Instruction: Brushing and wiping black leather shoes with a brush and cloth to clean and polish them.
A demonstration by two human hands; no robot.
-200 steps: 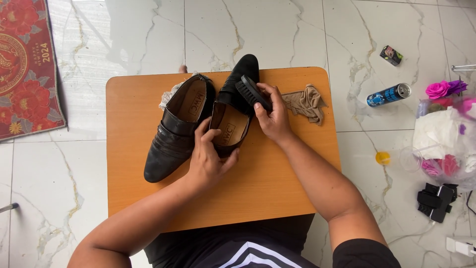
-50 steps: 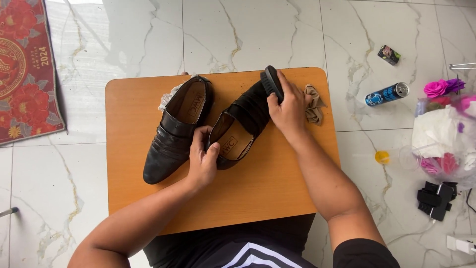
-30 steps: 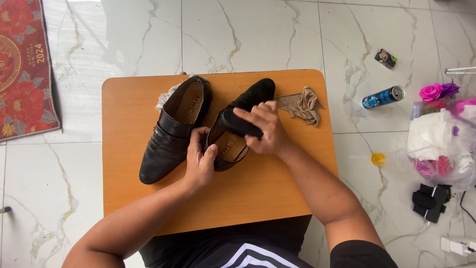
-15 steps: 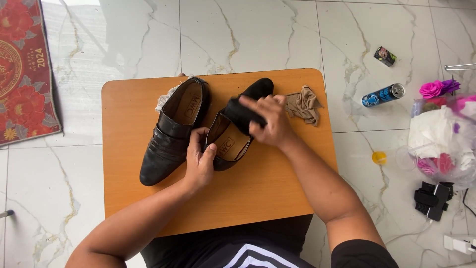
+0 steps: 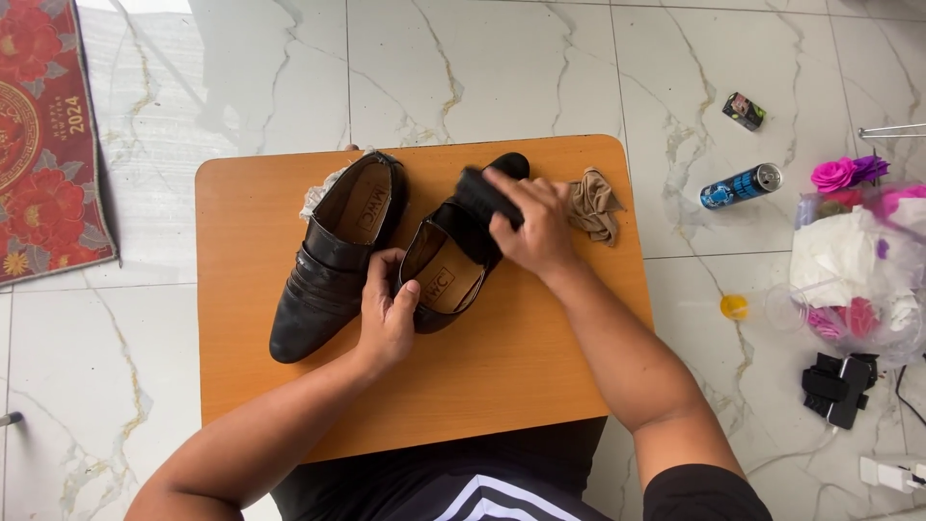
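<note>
Two black leather dress shoes lie on a small orange wooden table (image 5: pixel 521 386). My left hand (image 5: pixel 388 309) grips the heel end of the right-hand shoe (image 5: pixel 446 280), thumb at its opening. My right hand (image 5: pixel 532 224) holds a black shoe brush (image 5: pixel 482 196) pressed on that shoe's upper near the toe. The other shoe (image 5: pixel 333 260) rests to the left, untouched, its toe pointing toward me.
A tan crumpled cloth (image 5: pixel 593 205) lies at the table's right edge and a pale rag (image 5: pixel 318 193) peeks out behind the left shoe. On the marble floor: a blue can (image 5: pixel 741 185), a small dark tin (image 5: pixel 744 111), a bag with flowers (image 5: pixel 858 251), a red mat (image 5: pixel 48 145).
My right hand with the brush has swept from the shoe's toe back along its upper toward the middle. My left hand keeps the same hold on the heel.
</note>
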